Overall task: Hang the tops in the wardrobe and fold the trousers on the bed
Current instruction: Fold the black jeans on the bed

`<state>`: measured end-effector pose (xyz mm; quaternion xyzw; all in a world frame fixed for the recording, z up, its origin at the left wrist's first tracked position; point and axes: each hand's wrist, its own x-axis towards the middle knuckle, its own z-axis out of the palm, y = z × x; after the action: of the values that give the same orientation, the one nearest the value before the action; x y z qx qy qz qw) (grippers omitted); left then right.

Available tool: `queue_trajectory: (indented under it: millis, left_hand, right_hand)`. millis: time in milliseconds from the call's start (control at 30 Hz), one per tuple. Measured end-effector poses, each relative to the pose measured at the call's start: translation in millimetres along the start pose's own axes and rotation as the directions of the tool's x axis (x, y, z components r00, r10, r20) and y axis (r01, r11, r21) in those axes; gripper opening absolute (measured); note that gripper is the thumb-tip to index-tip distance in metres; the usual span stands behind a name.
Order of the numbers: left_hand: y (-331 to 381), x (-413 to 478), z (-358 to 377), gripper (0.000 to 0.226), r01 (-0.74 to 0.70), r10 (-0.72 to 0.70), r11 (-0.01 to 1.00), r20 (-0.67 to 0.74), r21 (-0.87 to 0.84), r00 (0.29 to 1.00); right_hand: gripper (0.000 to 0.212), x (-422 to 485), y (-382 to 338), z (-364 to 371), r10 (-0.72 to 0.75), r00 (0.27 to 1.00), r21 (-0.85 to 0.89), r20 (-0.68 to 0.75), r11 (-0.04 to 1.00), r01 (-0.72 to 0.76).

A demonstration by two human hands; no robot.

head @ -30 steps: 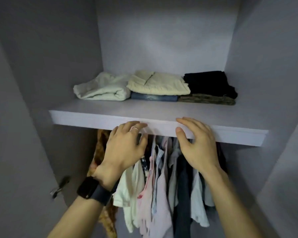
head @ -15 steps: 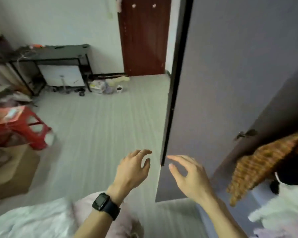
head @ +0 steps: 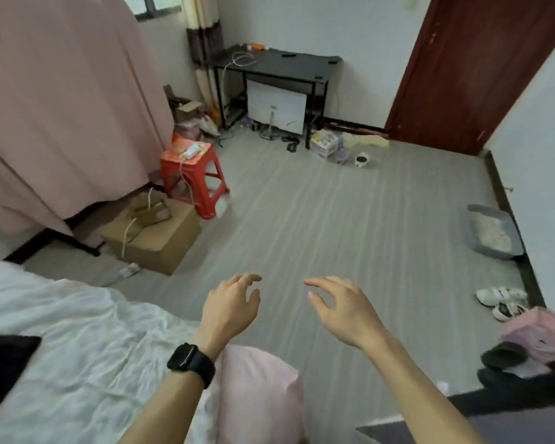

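My left hand point(head: 229, 307), with a black watch on the wrist, floats over the grey floor with relaxed fingers and holds nothing. My right hand point(head: 340, 307) hovers beside it, also empty and loosely spread. The bed point(head: 77, 341) with a rumpled white sheet fills the lower left. A black garment point(head: 4, 360) lies on the bed at the left edge. A pink piece of cloth point(head: 257, 389) sits at the bed's near corner under my left forearm. The wardrobe is out of view.
A cardboard box point(head: 154, 235) and a red plastic stool point(head: 193, 174) stand by the pink curtain point(head: 61, 107). A black desk point(head: 276, 68) is at the far wall, a dark red door point(head: 468, 65) to its right. A grey tray point(head: 491, 232), shoes point(head: 500, 299) and pink cloth point(head: 539, 334) line the right wall.
My view has swung left from the wardrobe shelf, past its door, to the room and bed. Both hands have left the shelf edge and now hang empty in the air.
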<state>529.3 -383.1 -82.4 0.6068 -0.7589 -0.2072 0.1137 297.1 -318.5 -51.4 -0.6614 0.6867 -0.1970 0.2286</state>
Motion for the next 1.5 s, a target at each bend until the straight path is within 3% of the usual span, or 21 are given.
queue_trajectory:
  millis: [300,467,567,633,767,867,1000,1100,1233,1333,1400,1500]
  left_hand:
    - [-76.2,68.1,-33.7,0.045,0.258,-0.248,0.962,-0.113,0.083,0.962]
    - [-119.0,119.9,-41.4,0.052,0.434,-0.398,0.897,-0.273,0.084,0.876]
    - [-139.0,150.8,-38.1,0.057,0.622,-0.577,0.782,-0.334,0.037,0.745]
    - [-142.1,158.0,-35.4,0.060,0.750,-0.717,0.659,-0.348,-0.054,0.604]
    - [-146.6,151.9,-36.4,0.073,0.869,-0.872,0.447,-0.320,-0.210,0.371]
    - [-156.3,137.5,-46.2,0.077,0.906,-0.921,0.307,-0.332,-0.292,0.204]
    - [-160.7,115.1,-62.0,0.076,0.925,-0.929,0.195,-0.364,-0.326,0.067]
    - [-175.6,91.5,-75.0,0.074,0.916,-0.920,0.085,-0.384,-0.393,-0.080]
    - [-226.7,59.4,-94.5,0.072,0.891,-0.896,-0.039,-0.378,-0.452,-0.231]
    - [-299.2,43.8,-121.6,0.071,0.842,-0.880,-0.109,-0.343,-0.528,-0.328]
    - [-317.8,43.5,-129.6,0.070,0.839,-0.884,-0.127,-0.322,-0.529,-0.338]
    - [-346.0,40.9,-138.7,0.068,0.817,-0.875,-0.163,-0.302,-0.554,-0.379]
  right_hand:
    - [0.037,165.6,-33.4,33.6,-0.208,0.975,-0.009,0.079,0.978,0.209]
    - [0.044,276.8,-44.2,53.3,-0.391,0.907,0.018,0.155,0.919,0.393]
    - [0.045,363.1,-57.2,68.4,-0.519,0.810,0.026,0.272,0.846,0.533]
    - [0.048,409.6,-69.2,75.5,-0.568,0.727,0.050,0.386,0.800,0.599]
    - [0.057,469.0,-102.2,91.4,-0.629,0.571,-0.019,0.528,0.663,0.748]
    - [0.058,492.5,-154.1,114.8,-0.680,0.435,0.047,0.590,0.567,0.822]
    - [0.056,489.5,-214.6,144.0,-0.746,0.289,0.158,0.600,0.464,0.871]
    - [0.057,479.6,-267.7,175.2,-0.776,0.138,0.245,0.616,0.355,0.902]
    - [0.059,471.8,-335.3,233.0,-0.791,-0.046,0.360,0.611,0.225,0.906]
    - [0.061,473.3,-412.1,292.9,-0.770,-0.130,0.400,0.624,0.172,0.900]
    - [0.062,475.4,-428.7,310.3,-0.740,-0.139,0.380,0.658,0.167,0.910]
    - [0.063,478.3,-465.8,339.9,-0.701,-0.221,0.415,0.678,0.116,0.903]
